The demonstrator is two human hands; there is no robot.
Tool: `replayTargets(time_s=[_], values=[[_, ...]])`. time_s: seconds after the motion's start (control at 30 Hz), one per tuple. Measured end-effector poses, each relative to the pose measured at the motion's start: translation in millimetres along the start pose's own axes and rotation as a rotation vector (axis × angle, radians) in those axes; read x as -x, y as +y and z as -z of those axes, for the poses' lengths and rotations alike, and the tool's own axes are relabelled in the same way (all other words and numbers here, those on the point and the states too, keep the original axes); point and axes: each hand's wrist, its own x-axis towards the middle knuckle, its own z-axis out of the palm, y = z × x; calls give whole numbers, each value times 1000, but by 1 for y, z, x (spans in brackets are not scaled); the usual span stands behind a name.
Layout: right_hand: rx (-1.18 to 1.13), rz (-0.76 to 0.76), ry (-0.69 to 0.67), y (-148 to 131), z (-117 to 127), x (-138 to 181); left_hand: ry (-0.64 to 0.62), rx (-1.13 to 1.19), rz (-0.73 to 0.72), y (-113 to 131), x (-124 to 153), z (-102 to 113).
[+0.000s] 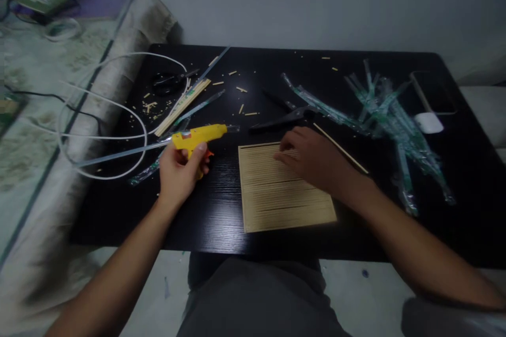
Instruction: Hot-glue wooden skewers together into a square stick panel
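My left hand (182,168) is wrapped round the handle of a yellow hot glue gun (203,135), its nozzle pointing right. A long clear glue stick (122,155) sticks out of the gun's back. My right hand (302,152) rests on the upper right part of a flat rectangular panel (286,195) made of thin wooden sticks laid side by side. The fingers of that hand are bent down against the panel; anything between them is too small to make out. One loose stick (340,148) lies beside my right hand.
On the black table (213,210) lie scissors (169,81), dark pliers-like tools (282,116), a bundle of sticks (184,107) and crumpled plastic wrappers (395,116). A phone (432,92) and white case (429,123) sit at right. A white cable (100,138) loops at left.
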Motion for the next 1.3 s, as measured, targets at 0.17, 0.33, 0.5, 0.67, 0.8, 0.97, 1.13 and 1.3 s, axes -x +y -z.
replayTargets(time_s=[0.17, 0.33, 0.5, 0.67, 0.8, 0.97, 1.13, 1.3], values=[[-78, 45, 239, -21, -33, 70, 44, -118, -41, -12, 3, -5], [-85, -32, 326, -59, -64, 109, -166, -22, 4, -2, -3, -7], [-91, -85, 442, -81, -69, 128, -358, -124, 86, 22, -17, -13], [-141, -129, 453, -84, -63, 159, -489, -217, -11, 25, -30, -33], [-125, -195, 461, -80, -62, 172, -545, -289, -54, 21, -33, -44], [-61, -256, 474, -79, -69, 180, -535, -364, -92, 23, -33, -39], [-64, -330, 490, -65, -73, 187, -602, -454, -43, 27, -21, -17], [-216, -533, 482, -45, -55, 170, -636, -316, 119, 31, 9, 5]])
